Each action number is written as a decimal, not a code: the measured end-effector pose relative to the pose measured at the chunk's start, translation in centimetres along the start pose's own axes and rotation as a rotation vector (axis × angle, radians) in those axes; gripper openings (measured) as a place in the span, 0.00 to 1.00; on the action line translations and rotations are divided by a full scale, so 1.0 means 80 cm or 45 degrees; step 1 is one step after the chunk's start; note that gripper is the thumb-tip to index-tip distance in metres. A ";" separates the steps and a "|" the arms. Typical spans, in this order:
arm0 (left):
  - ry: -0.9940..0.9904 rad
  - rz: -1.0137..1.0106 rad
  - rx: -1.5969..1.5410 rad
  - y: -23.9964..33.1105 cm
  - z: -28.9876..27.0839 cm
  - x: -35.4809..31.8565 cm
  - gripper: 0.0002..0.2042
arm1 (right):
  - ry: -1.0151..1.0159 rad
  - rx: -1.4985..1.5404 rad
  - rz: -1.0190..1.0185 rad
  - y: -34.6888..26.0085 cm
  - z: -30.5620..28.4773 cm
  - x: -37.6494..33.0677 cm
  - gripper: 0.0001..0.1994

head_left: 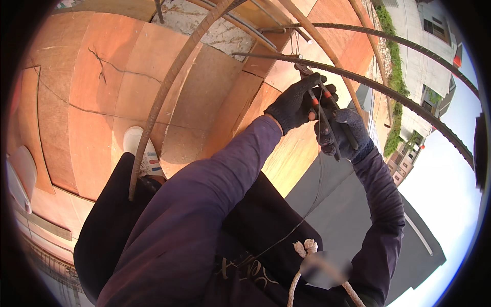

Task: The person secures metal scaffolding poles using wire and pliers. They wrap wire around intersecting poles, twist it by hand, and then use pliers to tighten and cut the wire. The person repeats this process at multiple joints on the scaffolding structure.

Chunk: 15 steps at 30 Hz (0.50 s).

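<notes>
Both my hands wear dark knit gloves and are closed round a pair of nipper pliers (327, 95) with dark handles and red bands. My left hand (295, 102) wraps the pliers nearer their head, with a bare fingertip showing. Lower on the handles is my right hand (348, 134). The pliers' head lies against a ribbed steel bar (358, 78), close to a thin wire loop (296, 45) above it. A thin tie wire (318, 192) hangs from the hands down toward my lap. Whether the jaws grip wire is too small to tell.
Several rusty bars arch over the work, one curved bar (169, 82) passing close on the left. Plywood sheets (97, 102) form the floor, with loose wire (130, 73) lying on them. My shoe (134, 140) rests there. Buildings (429, 46) and a grey surface (358, 220) lie beyond on the right.
</notes>
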<state>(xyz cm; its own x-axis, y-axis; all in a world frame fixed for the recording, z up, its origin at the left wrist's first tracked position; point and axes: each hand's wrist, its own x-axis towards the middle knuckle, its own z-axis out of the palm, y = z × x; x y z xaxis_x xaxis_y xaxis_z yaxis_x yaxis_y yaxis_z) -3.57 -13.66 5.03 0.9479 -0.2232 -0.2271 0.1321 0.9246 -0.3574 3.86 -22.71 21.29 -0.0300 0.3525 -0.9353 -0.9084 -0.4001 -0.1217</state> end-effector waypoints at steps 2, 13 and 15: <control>0.124 0.004 -0.047 0.005 0.013 0.016 0.09 | -0.400 0.370 -0.054 0.032 -0.016 0.023 0.28; 0.698 0.172 1.329 -0.005 -0.022 0.054 0.10 | 0.599 -0.797 -0.317 0.081 -0.010 0.030 0.30; 0.738 0.255 1.366 0.000 -0.022 0.053 0.13 | 0.575 -0.634 -0.297 0.089 -0.006 0.048 0.26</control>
<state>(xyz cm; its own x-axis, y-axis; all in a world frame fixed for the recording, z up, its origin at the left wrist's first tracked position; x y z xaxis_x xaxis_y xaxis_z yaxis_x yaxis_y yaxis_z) -0.04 -15.13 2.49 0.7464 0.1004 -0.6579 0.4294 0.6826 0.5913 -2.54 -24.65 16.66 0.4159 0.1340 -0.8995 -0.5681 -0.7341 -0.3720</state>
